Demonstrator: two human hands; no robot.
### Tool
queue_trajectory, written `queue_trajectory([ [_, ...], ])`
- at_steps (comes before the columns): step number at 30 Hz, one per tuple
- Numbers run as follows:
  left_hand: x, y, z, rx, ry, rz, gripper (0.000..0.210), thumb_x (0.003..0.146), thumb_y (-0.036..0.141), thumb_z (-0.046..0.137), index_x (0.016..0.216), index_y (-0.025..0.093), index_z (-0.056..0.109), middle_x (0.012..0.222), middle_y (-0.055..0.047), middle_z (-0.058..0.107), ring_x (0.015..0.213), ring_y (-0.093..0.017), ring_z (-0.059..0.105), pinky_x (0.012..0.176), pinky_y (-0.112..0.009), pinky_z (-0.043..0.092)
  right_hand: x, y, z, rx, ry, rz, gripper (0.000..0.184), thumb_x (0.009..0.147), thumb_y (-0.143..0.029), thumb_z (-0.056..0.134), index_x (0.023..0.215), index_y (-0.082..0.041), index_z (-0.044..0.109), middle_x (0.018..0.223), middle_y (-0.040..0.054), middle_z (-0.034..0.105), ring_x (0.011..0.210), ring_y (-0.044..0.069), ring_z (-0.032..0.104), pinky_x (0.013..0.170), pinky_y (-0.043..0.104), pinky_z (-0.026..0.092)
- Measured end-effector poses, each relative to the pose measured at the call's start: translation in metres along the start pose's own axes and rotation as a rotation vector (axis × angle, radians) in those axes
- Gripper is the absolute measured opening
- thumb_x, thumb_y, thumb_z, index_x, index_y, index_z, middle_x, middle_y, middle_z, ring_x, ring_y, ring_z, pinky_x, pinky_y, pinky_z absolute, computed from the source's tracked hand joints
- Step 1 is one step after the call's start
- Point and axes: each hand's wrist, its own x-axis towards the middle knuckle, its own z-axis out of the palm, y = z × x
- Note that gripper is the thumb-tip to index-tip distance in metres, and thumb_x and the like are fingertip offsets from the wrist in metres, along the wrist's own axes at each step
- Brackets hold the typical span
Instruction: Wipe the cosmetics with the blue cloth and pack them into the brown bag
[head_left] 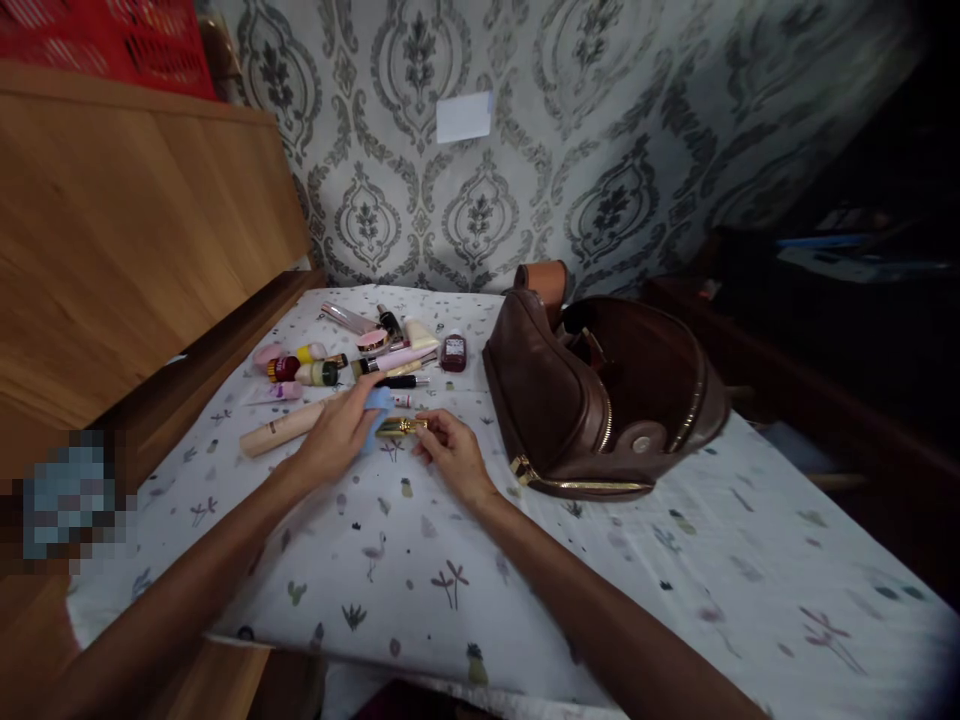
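Note:
My right hand (456,452) pinches one end of a shiny gold cosmetic tube (397,427), which looks like a lipstick. A light blue cloth (375,415) is under the fingers of my left hand (336,432), closed on it at the tube's other end. Beneath that hand lies a long beige tube (274,432), partly covered. Just beyond my fingers are a black pen-like cosmetic (403,381) and a pink tube (405,357). A dark red bottle (453,352) stands or lies slightly apart; which, I cannot tell.
To the right sits an unzipped brown leather bag (555,400). Several more cosmetics lie at the back left, among them a pink compact (373,342) and a purple-white tube (279,392). A wooden cabinet (150,190) borders the left side; the patterned cloth (405,560) covers the table.

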Motion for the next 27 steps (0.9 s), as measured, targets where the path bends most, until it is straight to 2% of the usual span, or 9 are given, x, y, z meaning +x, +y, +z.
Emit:
queue_trajectory([
  [2, 0.007, 0.009, 0.015, 0.005, -0.032, 0.07, 0.04, 0.099, 0.029, 0.037, 0.137, 0.019, 0.044, 0.126, -0.01, 0.063, 0.112, -0.025, 0.06, 0.096, -0.039, 0.047, 0.0, -0.001, -0.001, -0.02, -0.013, -0.004, 0.022, 0.075, -0.04, 0.064, 0.085, -0.021, 0.059, 0.066, -0.0024, 0.059, 0.054, 0.014, 0.059, 0.047, 0.025, 0.045],
  [5, 0.011, 0.011, 0.039, 0.053, -0.081, 0.172, 0.031, 0.1, 0.029, 0.036, 0.12, 0.018, 0.056, 0.11, -0.011, 0.067, 0.104, -0.025, 0.061, 0.091, -0.04, 0.047, 0.001, 0.0, -0.002, -0.053, -0.006, 0.004, 0.018, 0.074, -0.038, 0.064, 0.076, -0.022, 0.057, 0.062, -0.0027, 0.058, 0.053, 0.015, 0.058, 0.047, 0.026, 0.045],
  [8, 0.01, 0.004, 0.049, 0.045, -0.073, 0.176, 0.028, 0.1, 0.031, 0.036, 0.116, 0.018, 0.056, 0.108, -0.01, 0.066, 0.102, -0.025, 0.06, 0.09, -0.04, 0.047, 0.001, 0.001, -0.003, -0.046, -0.011, 0.026, 0.018, 0.074, -0.038, 0.065, 0.077, -0.022, 0.057, 0.06, -0.0027, 0.058, 0.054, 0.015, 0.059, 0.047, 0.026, 0.045],
  [18, 0.01, -0.01, 0.035, -0.079, -0.13, 0.129, 0.034, 0.1, 0.04, 0.037, 0.121, 0.018, 0.052, 0.114, -0.012, 0.065, 0.107, -0.025, 0.059, 0.094, -0.038, 0.045, 0.002, -0.005, -0.005, 0.007, 0.002, 0.055, 0.038, 0.065, -0.051, 0.078, 0.08, -0.019, 0.062, 0.062, -0.0009, 0.062, 0.053, 0.015, 0.06, 0.045, 0.024, 0.044],
  [23, 0.01, -0.021, 0.035, -0.163, -0.163, 0.143, 0.041, 0.099, 0.042, 0.041, 0.129, 0.016, 0.049, 0.122, -0.014, 0.063, 0.112, -0.026, 0.058, 0.096, -0.038, 0.045, 0.002, -0.008, -0.008, -0.003, 0.023, 0.051, 0.042, 0.067, -0.053, 0.078, 0.086, -0.019, 0.065, 0.061, -0.0001, 0.063, 0.053, 0.014, 0.056, 0.048, 0.025, 0.043],
  [27, 0.011, -0.022, 0.035, -0.14, -0.185, 0.147, 0.043, 0.096, 0.041, 0.049, 0.133, 0.019, 0.046, 0.132, -0.013, 0.06, 0.12, -0.026, 0.056, 0.101, -0.038, 0.042, 0.001, -0.013, -0.01, -0.018, 0.116, 0.047, 0.042, 0.065, -0.055, 0.078, 0.079, -0.017, 0.066, 0.058, -0.0003, 0.061, 0.052, 0.012, 0.051, 0.049, 0.024, 0.041],
])
